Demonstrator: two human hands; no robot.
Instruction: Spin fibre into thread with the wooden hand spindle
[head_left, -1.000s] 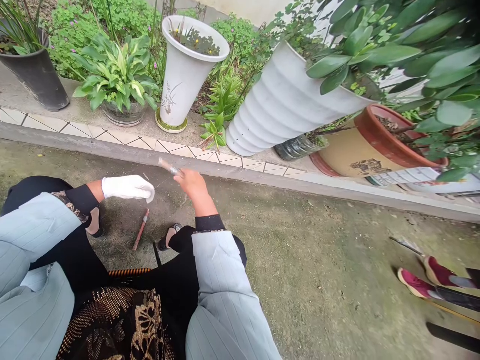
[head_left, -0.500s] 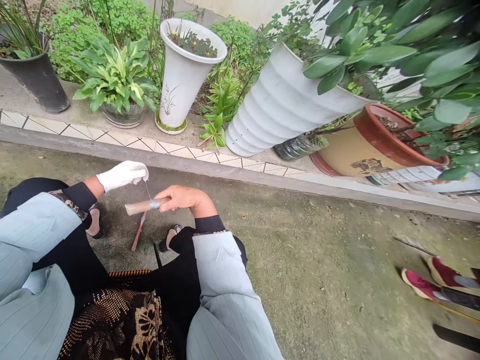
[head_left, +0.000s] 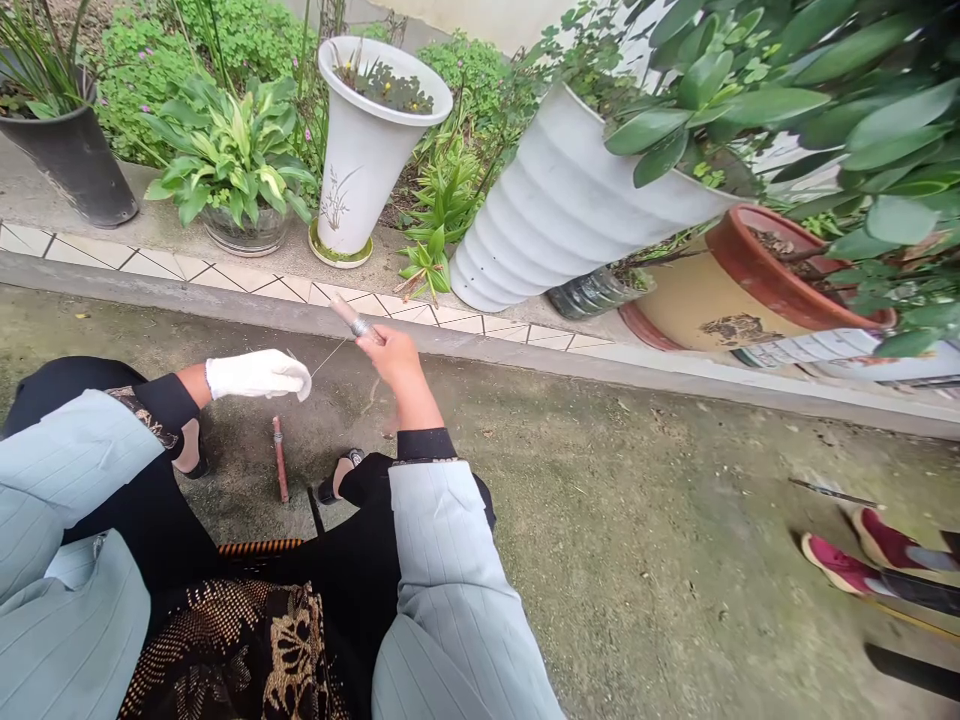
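Observation:
My right hand point(head_left: 394, 357) is closed around a short brownish stick point(head_left: 347, 315) with pale thread wound near its middle; the stick points up and to the left. A thin thread point(head_left: 328, 356) runs from it to my left hand point(head_left: 259, 374), which wears a white glove and is pinched shut on the thread's other end. Both hands are held above the concrete ground in front of my knees. A second reddish stick point(head_left: 280, 459) lies on the ground below my hands, between my feet.
A tiled kerb point(head_left: 225, 283) runs across ahead. Behind it stand a tall white vase pot point(head_left: 360, 160), a black pot point(head_left: 75, 160), a leafy plant point(head_left: 232, 150), a tilted ribbed white pot point(head_left: 555, 210) and a terracotta pot point(head_left: 720, 290). Another person's red shoes point(head_left: 855, 555) are at right.
My right hand has swung the stick from lying level near my left hand up and away to the right, drawing the thread taut. My left hand dropped slightly. The stick on the ground has shifted a little.

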